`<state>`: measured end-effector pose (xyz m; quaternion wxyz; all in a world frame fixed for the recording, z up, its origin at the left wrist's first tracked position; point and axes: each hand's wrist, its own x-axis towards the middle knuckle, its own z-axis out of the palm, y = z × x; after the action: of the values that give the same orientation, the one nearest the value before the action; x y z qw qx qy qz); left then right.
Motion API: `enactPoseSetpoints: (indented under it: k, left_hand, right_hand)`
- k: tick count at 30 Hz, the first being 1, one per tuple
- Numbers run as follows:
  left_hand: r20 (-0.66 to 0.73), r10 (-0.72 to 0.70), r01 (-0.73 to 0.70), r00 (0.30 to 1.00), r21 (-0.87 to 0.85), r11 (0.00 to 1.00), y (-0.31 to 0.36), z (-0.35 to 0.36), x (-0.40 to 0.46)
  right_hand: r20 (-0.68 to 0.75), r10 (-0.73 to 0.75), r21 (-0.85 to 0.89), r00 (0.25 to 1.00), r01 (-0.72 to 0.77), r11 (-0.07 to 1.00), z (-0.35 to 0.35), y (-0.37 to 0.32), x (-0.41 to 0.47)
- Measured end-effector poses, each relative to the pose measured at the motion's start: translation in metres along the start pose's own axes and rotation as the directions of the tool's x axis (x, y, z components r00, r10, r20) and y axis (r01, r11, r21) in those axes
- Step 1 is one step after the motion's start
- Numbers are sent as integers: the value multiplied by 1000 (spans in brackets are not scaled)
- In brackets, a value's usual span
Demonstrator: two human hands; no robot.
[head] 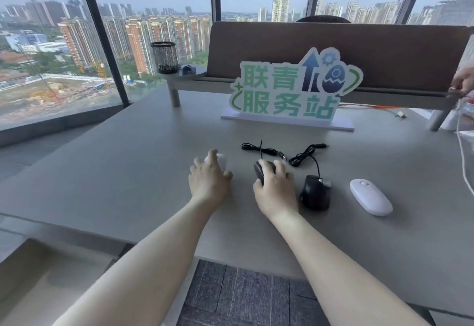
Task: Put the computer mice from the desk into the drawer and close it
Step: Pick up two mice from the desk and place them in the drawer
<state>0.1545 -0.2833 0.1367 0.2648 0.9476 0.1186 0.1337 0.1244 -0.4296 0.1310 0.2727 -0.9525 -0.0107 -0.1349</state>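
1. The left hand [209, 179] covers a white mouse [221, 160], fingers curled over it; the right hand [275, 187] grips a dark mouse [260, 171]. Both mice sit on the desk [128, 171].
2. At 3 o'clock of the right hand stand a black mouse [316, 192] and, further on, a flat white mouse [370, 196], untouched.
3. The open drawer [46, 274] lies at 7 o'clock, below the desk edge.
4. Risk: the dark mouse's cable [261, 149] trails at 12 o'clock; lifting may drag it across the other bundled cable [301, 156], or leave it hanging to snag the drawer on closing.
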Motion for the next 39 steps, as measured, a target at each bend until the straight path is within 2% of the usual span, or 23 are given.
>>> enactPoseSetpoints:
  k: [5, 10, 15, 20, 26, 30, 33, 36, 39]
  left_hand:
    - [-148, -29, -3, 989, -209, 978, -22, -63, -11]
    - [-341, -80, -29, 937, -303, 952, -60, -155, -35]
    - [-475, -167, 43, 864, -262, 964, -126, -235, -80]
    - [-471, -308, 218, 827, -237, 947, -218, -267, -131]
    - [-283, -529, 482, 800, -223, 847, -323, -244, -184]
    - [-125, -643, 622, 755, -170, 764, -368, -213, -196]
    - [-33, -691, 683, 722, -129, 719, -396, -188, -190]
    - [34, -696, 696, 717, -84, 713, -412, -162, -178]
    - [95, -690, 696, 717, -38, 717, -419, -137, -164]
  right_hand:
    - [-188, -153, 242, 970, 196, 950, -28, -58, -9]
    - [-288, -283, 434, 915, 388, 813, -58, -144, -34]
    - [-282, -385, 612, 879, 473, 633, -60, -224, -85]
    - [-128, -500, 725, 856, 425, 542, -18, -280, -144]
    - [110, -574, 743, 812, 317, 590, 77, -303, -208]
    - [277, -568, 661, 775, 275, 698, 144, -298, -228]
    - [375, -514, 554, 772, 258, 792, 188, -294, -229]
    - [461, -451, 392, 764, 281, 876, 227, -290, -223]
    - [615, -367, 202, 698, 310, 929, 257, -287, -217]
